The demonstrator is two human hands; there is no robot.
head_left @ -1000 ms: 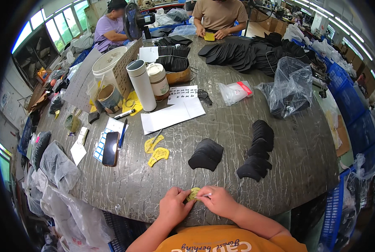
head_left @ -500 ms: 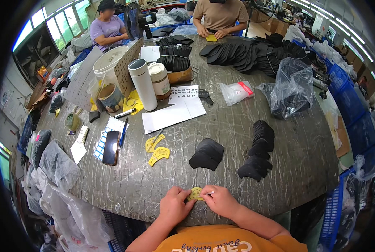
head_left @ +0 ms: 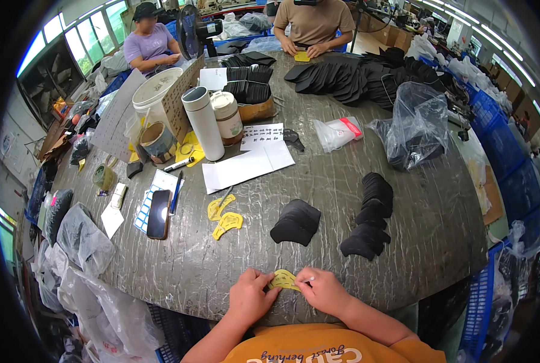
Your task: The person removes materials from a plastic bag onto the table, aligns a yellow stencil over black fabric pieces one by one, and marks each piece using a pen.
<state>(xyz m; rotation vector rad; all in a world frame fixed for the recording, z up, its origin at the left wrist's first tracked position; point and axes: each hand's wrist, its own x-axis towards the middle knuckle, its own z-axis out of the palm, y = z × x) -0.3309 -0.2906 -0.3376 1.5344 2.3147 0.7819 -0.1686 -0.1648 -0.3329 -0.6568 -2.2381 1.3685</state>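
Note:
Both my hands pinch a small yellow curved sticker piece (head_left: 283,279) at the near edge of the round grey table (head_left: 354,181). My left hand (head_left: 250,294) grips its left end, my right hand (head_left: 322,290) its right end. Just beyond lie two more yellow pieces (head_left: 223,215) and a small stack of black curved fabric pieces (head_left: 296,221). A longer pile of black pieces (head_left: 370,218) runs to the right of it.
A phone (head_left: 158,213), a pen, white papers (head_left: 247,166), a tall flask (head_left: 203,123), a jar, a white bucket (head_left: 154,100) and plastic bags (head_left: 412,124) crowd the table. Two other people (head_left: 314,24) work at the far side. Blue crates stand at the right.
My hands have stayed at the near table edge, working the yellow piece between the fingers. The view has shifted slightly; nothing else on the table has moved.

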